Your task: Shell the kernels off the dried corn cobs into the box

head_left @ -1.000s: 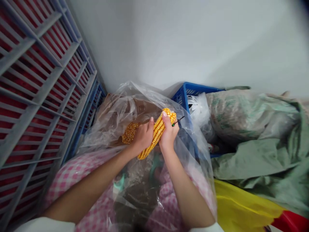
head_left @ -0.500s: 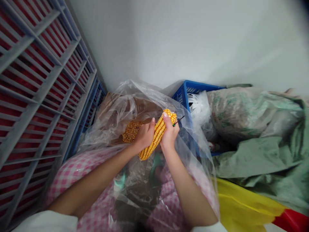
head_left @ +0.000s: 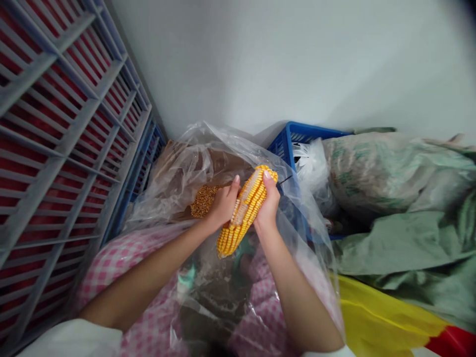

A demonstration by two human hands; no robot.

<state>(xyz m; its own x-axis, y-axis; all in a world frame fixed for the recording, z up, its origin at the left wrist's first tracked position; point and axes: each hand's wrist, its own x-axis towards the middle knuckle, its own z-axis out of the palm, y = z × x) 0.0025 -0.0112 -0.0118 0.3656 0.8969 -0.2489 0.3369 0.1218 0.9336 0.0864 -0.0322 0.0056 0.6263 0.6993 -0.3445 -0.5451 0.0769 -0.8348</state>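
Note:
A yellow ear of corn (head_left: 243, 218) is held at a slant between my two hands, over an opened clear plastic bag (head_left: 201, 134). Some kernels are gone along its upper side, where the pale cob shows. My right hand (head_left: 267, 206) grips the upper part, its thumb pressed on the kernels near the end. From behind that hand juts a thin dark rod (head_left: 285, 179); the rest of it is hidden. On the ear's left side my left hand (head_left: 224, 204) is closed, thumb raised, fingers mostly hidden. Inside the bag lies a pile of loose kernels (head_left: 203, 201).
Slatted plastic crates (head_left: 85, 124) rise on the left. To the right, a blue crate (head_left: 288, 141) holds white plastic bags, beside a stuffed sack (head_left: 375, 171). Green cloth (head_left: 394, 240) and a yellow sheet (head_left: 375, 307) lie nearer. A pale wall (head_left: 238, 59) closes off the back.
The ear has been turned in my hands, so a strip without kernels now faces up. My right hand has shifted slightly right, and the ear's lower end sits a little lower.

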